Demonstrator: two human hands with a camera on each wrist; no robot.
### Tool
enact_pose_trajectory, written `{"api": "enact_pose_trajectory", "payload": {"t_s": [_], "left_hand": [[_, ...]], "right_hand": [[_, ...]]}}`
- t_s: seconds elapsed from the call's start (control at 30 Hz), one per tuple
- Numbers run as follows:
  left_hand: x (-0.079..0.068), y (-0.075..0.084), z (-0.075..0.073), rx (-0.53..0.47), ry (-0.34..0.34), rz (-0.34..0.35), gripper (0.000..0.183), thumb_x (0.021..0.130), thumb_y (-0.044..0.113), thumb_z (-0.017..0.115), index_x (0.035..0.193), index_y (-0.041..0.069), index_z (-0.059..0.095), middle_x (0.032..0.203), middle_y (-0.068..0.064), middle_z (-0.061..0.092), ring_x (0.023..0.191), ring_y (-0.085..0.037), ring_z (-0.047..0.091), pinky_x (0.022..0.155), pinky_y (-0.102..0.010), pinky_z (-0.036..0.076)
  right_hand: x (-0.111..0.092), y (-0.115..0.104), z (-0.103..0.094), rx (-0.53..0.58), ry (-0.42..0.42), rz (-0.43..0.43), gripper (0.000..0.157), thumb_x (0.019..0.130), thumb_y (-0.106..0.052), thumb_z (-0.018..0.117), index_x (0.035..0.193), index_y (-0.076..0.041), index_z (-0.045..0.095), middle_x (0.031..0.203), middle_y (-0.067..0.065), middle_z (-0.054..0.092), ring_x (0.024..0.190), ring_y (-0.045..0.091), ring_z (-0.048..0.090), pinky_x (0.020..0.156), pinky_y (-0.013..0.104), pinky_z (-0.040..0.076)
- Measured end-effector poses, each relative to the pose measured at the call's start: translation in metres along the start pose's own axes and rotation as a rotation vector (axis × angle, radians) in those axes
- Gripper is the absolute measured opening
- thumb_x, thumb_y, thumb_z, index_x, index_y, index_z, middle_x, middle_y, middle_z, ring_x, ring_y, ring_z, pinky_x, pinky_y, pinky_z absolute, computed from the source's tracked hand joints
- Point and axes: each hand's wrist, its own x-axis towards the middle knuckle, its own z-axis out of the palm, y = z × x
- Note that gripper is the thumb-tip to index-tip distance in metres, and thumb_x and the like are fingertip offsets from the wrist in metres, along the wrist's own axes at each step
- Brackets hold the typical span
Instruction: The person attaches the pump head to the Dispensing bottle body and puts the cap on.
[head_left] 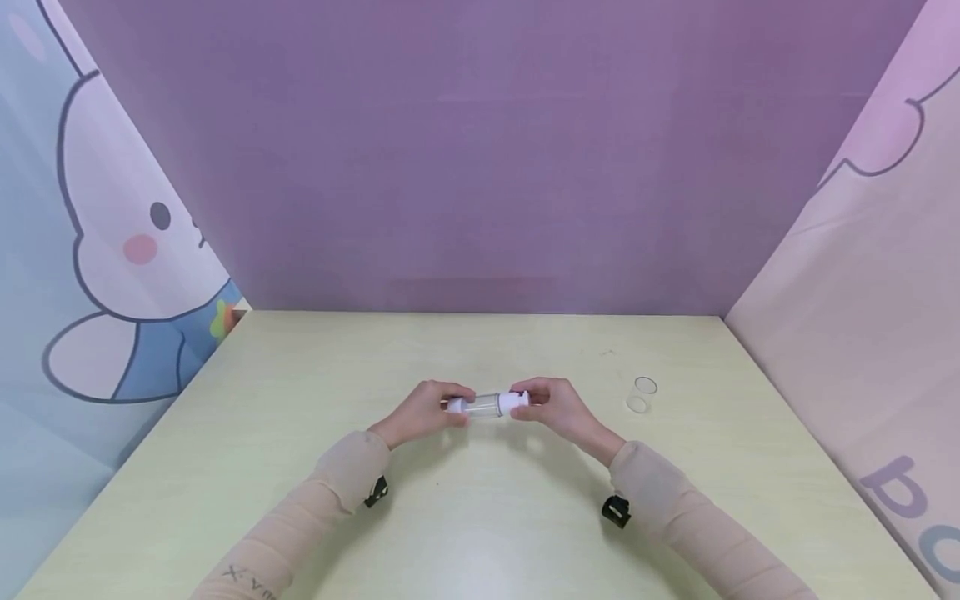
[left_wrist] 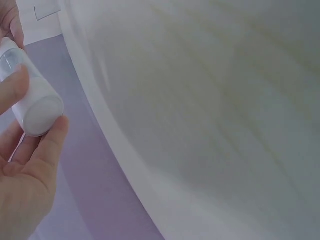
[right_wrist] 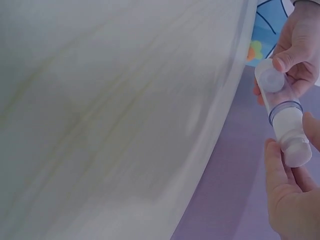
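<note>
A clear pump bottle (head_left: 483, 406) with a white base and a white pump top lies level between both hands, over the middle of the table. My left hand (head_left: 426, 410) grips its base end, thumb on one side and fingers on the other. In the left wrist view the round white bottom of the bottle (left_wrist: 44, 112) faces the camera. At the other end, my right hand (head_left: 562, 407) pinches the white pump top (right_wrist: 290, 130) between thumb and fingers. The right wrist view shows a dark ring where the clear body meets the pump top.
A clear open cylinder (head_left: 642, 395), like a cap, lies on the pale table (head_left: 480, 517) to the right of my right hand. A purple wall (head_left: 480, 167) stands at the table's back edge, with printed cloth panels (head_left: 127, 250) at the sides.
</note>
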Motion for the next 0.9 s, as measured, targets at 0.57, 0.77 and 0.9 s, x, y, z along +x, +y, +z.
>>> {"api": "enact_pose_trajectory", "payload": {"t_s": [0.57, 0.77, 0.9], "left_hand": [[-0.004, -0.003, -0.001, -0.067, 0.013, -0.053, 0.037, 0.078, 0.007, 0.07, 0.114, 0.006, 0.062, 0.122, -0.013, 0.058, 0.114, -0.033, 0.054, 0.091, -0.04, 0.048], [-0.004, -0.004, -0.001, -0.073, 0.017, -0.053, 0.037, 0.078, 0.006, 0.07, 0.114, 0.005, 0.063, 0.123, -0.013, 0.058, 0.114, -0.033, 0.054, 0.09, -0.04, 0.049], [-0.005, -0.005, -0.003, -0.075, 0.02, -0.051, 0.037, 0.078, 0.006, 0.07, 0.114, 0.005, 0.063, 0.123, -0.014, 0.058, 0.114, -0.033, 0.054, 0.091, -0.04, 0.049]], "right_hand": [[-0.007, 0.007, -0.027, -0.021, 0.008, -0.028, 0.046, 0.081, -0.01, 0.068, 0.124, 0.0, 0.054, 0.125, 0.018, 0.056, 0.114, 0.03, 0.055, 0.089, 0.032, 0.05], [-0.012, 0.015, -0.047, -0.053, 0.047, -0.027, 0.044, 0.083, -0.01, 0.066, 0.124, -0.001, 0.054, 0.124, 0.02, 0.056, 0.113, 0.03, 0.055, 0.091, 0.034, 0.049], [-0.015, 0.018, -0.057, -0.074, 0.065, -0.036, 0.044, 0.083, -0.01, 0.066, 0.124, 0.0, 0.054, 0.124, 0.021, 0.056, 0.113, 0.031, 0.055, 0.091, 0.034, 0.049]]}}
